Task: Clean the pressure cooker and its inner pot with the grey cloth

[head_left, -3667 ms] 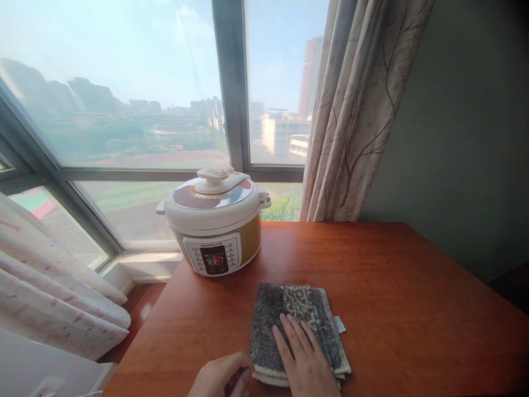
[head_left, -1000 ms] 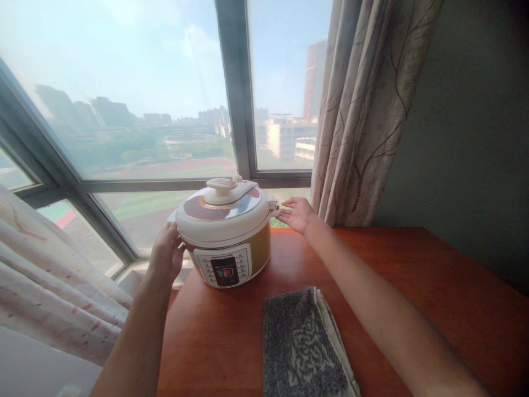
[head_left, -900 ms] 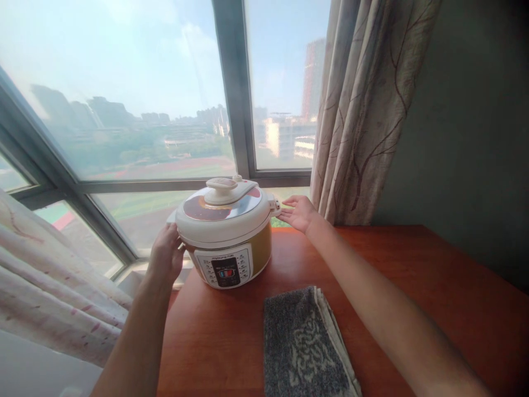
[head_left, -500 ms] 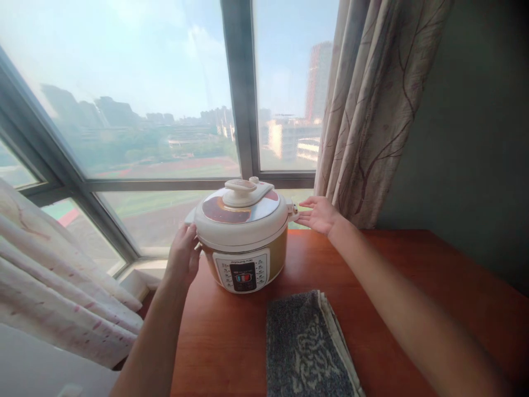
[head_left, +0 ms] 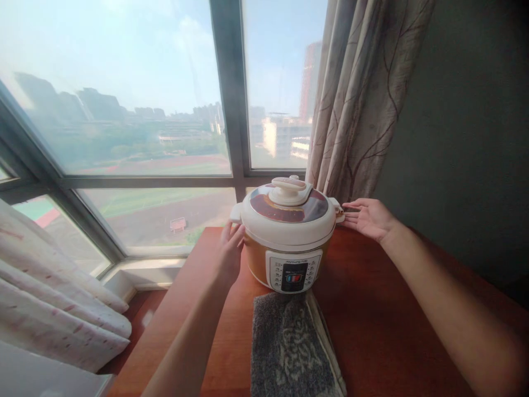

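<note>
— Where is the cooker (head_left: 289, 234) lying from the fingers?
— Between the left hand (head_left: 228, 256) and the right hand (head_left: 369, 219), upright; its handle-to-handle axis is running crosswise, and neither hand is standing clearly nearer.
— And the fingers?
— The right ones are resting apart, tips meeting the right handle (head_left: 336, 208); the left ones are resting bent beneath the left handle (head_left: 237, 213); whether these are gripping, nobody can tell.
— The surface and room?
— A wooden table (head_left: 380, 320) is spreading below; a folded grey cloth (head_left: 293, 347) is lying just before the cooker; a window (head_left: 152, 82) is rising behind.
</note>
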